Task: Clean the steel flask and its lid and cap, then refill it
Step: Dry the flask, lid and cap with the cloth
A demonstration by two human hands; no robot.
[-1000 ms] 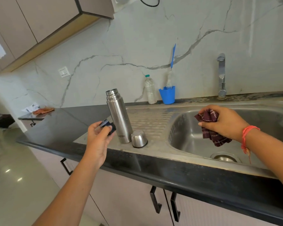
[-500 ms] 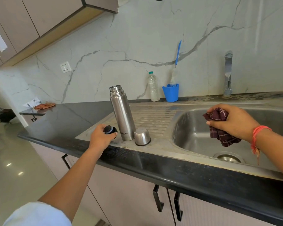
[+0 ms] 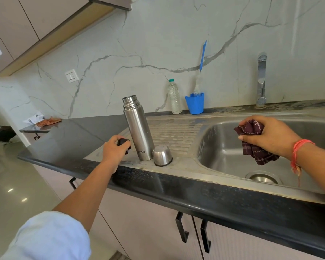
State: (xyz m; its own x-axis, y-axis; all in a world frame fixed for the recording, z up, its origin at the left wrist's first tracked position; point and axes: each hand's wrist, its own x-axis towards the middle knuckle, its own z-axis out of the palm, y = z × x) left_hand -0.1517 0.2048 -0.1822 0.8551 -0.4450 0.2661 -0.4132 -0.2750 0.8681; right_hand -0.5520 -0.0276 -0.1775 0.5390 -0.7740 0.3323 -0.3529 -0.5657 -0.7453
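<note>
left hand [image 3: 112, 152] grips black lid [image 3: 124, 143] beside open flask [image 3: 138, 131]; right hand [image 3: 270, 136] clutches maroon cloth [image 3: 255, 143].

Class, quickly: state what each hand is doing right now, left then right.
Left hand: closed round the black flask lid.
Right hand: closed round the maroon cloth.

Flask [image 3: 138, 128] upright mid-frame on drainboard [image 3: 176, 134], open top. Steel cap [image 3: 162, 155] upside down, touching flask's base on the right. L hand [image 3: 114, 150] grips black lid [image 3: 124, 143] just left of flask. R hand [image 3: 270, 136] holds maroon cloth [image 3: 255, 141] over sink basin [image 3: 223, 152], right of frame.
</note>
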